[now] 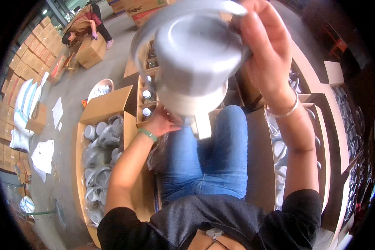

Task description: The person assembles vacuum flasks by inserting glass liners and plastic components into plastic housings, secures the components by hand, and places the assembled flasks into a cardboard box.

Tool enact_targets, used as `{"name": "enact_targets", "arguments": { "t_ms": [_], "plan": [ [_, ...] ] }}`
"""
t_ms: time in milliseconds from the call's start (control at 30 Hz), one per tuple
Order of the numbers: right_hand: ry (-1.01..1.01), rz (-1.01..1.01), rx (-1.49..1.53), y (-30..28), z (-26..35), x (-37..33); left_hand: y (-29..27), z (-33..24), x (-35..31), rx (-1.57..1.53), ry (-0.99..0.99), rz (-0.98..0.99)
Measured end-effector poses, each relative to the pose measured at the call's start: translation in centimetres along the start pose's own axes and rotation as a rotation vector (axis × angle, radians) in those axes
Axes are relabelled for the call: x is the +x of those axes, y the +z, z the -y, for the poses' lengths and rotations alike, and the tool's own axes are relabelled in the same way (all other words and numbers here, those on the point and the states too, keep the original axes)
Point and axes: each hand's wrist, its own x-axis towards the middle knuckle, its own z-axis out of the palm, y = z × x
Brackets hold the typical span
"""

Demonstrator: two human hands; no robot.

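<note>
Raised close in front of me is a grey plastic jug top (198, 46), somewhat blurred. It has a rounded grey cap, a pale collar below with a short spout-like piece sticking down, and a curved grey handle looping over it. My right hand (268, 50) pinches it at the upper right, where the handle meets the cap. Lower down, my left hand (164, 121) is beside the pale collar, next to a divided carton (141, 98) of white-capped bottles (146, 95). The left fingers are partly hidden, and whether they touch anything I cannot tell.
On my left stands an open carton (81, 166) of grey plastic tops; another carton (325, 183) with similar parts is at my right. Beyond lie a round tub (101, 88), white sacks (25, 100) and stacked boxes (33, 46). Another person (85, 25) bends over a carton.
</note>
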Motion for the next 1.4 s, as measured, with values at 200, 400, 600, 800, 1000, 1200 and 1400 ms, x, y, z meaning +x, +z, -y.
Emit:
{"name": "enact_targets", "arguments": {
  "t_ms": [200, 400, 600, 800, 1000, 1200, 1400],
  "plan": [
    [0.314, 0.063, -0.201, 0.4, 0.0, -7.3, 4.3, -6.4, 7.3, -0.131, 0.315, 0.188],
    [0.591, 0.142, -0.275, 3.6, -4.6, -21.9, 3.0, -6.1, 9.2, 0.392, 0.745, -0.204],
    [0.544, 0.361, -0.349, 5.2, -2.8, -20.7, 4.2, -3.6, 6.2, 0.411, 0.835, -0.075],
    [0.262, 0.282, -0.558, 0.8, -7.5, -8.8, 9.5, -5.5, 1.1, 0.776, 1.026, -0.006],
    [1.093, -0.097, 0.281, -0.4, -16.7, -12.7, 13.0, -7.5, -6.1, 1.285, 1.275, 0.131],
    [0.757, 0.187, 0.02, -1.5, -16.3, -13.1, 10.8, -7.3, -5.3, 1.274, 1.301, 0.038],
    [0.364, 0.335, -0.104, -0.2, -12.2, -8.7, 8.8, -8.0, -3.7, 0.752, 1.021, 0.04]
  ]
}}
